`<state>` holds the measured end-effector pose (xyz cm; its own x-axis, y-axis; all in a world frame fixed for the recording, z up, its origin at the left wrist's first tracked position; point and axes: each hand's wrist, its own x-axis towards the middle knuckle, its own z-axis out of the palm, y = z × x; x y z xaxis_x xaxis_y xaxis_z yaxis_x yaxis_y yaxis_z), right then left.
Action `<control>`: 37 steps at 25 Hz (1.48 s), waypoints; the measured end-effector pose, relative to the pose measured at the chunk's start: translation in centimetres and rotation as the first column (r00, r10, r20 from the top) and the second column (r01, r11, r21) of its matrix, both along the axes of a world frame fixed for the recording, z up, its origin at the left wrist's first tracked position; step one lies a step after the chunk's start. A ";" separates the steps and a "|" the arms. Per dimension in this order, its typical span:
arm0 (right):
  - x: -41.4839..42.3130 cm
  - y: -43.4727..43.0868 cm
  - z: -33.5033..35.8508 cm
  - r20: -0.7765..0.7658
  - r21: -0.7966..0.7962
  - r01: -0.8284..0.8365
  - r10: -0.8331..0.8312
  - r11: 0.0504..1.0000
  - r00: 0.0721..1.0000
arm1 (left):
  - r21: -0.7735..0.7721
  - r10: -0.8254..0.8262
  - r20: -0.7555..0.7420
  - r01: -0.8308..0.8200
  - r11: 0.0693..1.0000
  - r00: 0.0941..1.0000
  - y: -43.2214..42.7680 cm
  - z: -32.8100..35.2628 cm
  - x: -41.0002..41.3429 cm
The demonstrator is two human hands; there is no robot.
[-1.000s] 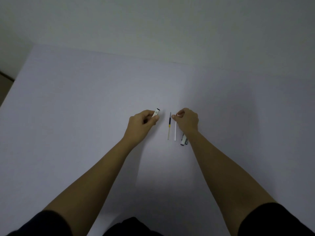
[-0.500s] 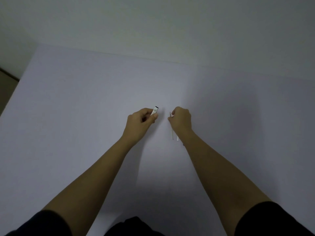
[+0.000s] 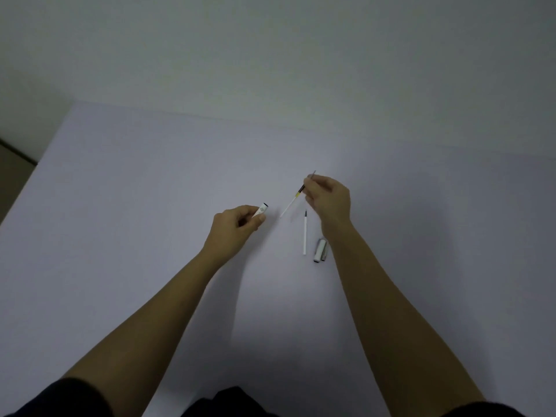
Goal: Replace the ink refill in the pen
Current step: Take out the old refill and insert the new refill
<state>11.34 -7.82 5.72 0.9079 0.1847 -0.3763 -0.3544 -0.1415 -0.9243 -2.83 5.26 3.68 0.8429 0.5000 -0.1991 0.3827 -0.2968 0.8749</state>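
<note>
My left hand point(image 3: 237, 225) is wrapped around the white pen barrel point(image 3: 261, 210), whose dark-rimmed end pokes out past my thumb and points up and to the right. My right hand point(image 3: 329, 198) pinches 1 refill point(image 3: 293, 200) near its tip, thumb against fingers, and holds it slanted above the table point(image 3: 135, 191), its white tail aimed down toward the barrel's open end but clear of it. That refill has a yellow band and a dark stretch near my fingers. A 2nd refill point(image 3: 305, 234) lies flat on the table just beside my right wrist, and the cap point(image 3: 320, 250) rests a little nearer me, next to it. I judge the pen is already apart and empty, so the removal half looks done. I cannot tell which refill is the fresh one. What is left, as I see it: slide the held refill into the barrel, seat it, then close the pen up.
</note>
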 end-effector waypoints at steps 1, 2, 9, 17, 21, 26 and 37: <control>-0.2 -0.8 1.0 0.003 0.091 0.026 -0.026 0.996 1.000 | -0.001 -0.027 -0.002 0.027 1.000 1.000 -0.4 0.4 0.0; -0.4 -1.7 1.9 0.009 0.163 0.044 -0.047 0.986 0.999 | -0.006 -0.052 0.002 0.052 0.999 0.999 -0.8 0.9 -0.1; -2.5 -5.3 6.2 0.104 0.283 0.067 -0.100 0.957 0.989 | 0.030 -0.135 0.068 0.134 0.991 0.988 -3.7 4.2 -0.6; -4.5 -6.4 7.6 0.172 0.278 0.021 -0.071 0.960 0.983 | 0.048 -0.153 0.127 0.148 0.988 0.980 -4.9 7.2 -2.0; -5.4 -6.4 7.9 0.165 0.281 0.001 -0.049 0.960 0.985 | 0.065 -0.153 0.148 0.145 0.987 0.977 -5.1 7.9 -2.0; -7.0 -6.1 7.7 0.166 0.180 -0.121 0.091 0.976 0.982 | 0.077 -0.154 0.163 0.143 0.987 0.974 -5.5 8.2 -1.4; -4.1 -8.1 2.2 0.056 -0.069 -0.194 0.198 0.978 0.979 | -0.012 -0.090 0.170 0.093 0.996 0.981 -4.6 8.0 -0.9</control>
<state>7.26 -15.92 7.93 0.8782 0.3392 -0.3373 -0.2563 -0.2616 -0.9305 -3.70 0.65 11.71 0.9073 0.4163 -0.0585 0.2003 -0.3059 0.9307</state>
